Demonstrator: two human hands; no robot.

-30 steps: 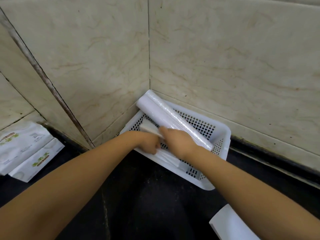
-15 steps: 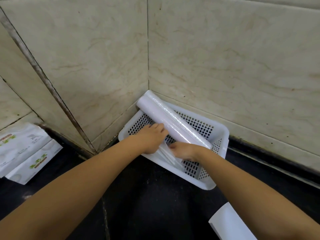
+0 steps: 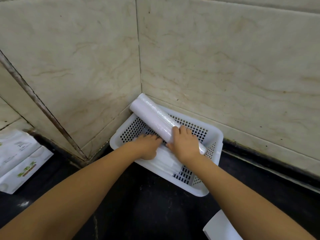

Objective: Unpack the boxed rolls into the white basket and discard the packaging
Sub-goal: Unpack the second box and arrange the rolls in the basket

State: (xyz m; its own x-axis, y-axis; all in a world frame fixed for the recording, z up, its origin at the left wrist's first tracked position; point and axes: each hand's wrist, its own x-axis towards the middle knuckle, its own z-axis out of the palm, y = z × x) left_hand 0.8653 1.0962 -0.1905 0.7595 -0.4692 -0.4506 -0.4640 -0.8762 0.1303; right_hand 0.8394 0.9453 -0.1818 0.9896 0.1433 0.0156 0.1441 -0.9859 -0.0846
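Observation:
A white perforated basket (image 3: 213, 135) sits in the corner of the tiled walls on a black counter. A long white roll in clear film (image 3: 154, 116) lies slanted across it, its far end resting over the basket's back corner. My right hand (image 3: 184, 144) lies over the near part of this roll, fingers curled on it. My left hand (image 3: 147, 148) presses down inside the basket on a flatter white roll or pack (image 3: 166, 161) that lies along the basket's front side. The part of that pack beneath my left hand is hidden.
White boxes with green print (image 3: 19, 160) stand at the far left on the counter. A white flat piece (image 3: 220, 229) shows at the bottom right edge. Beige marble wall tiles close the corner behind the basket.
My right hand has moved up from the basket's front side onto the long roll. My left hand has slid lower and to the front inside the basket.

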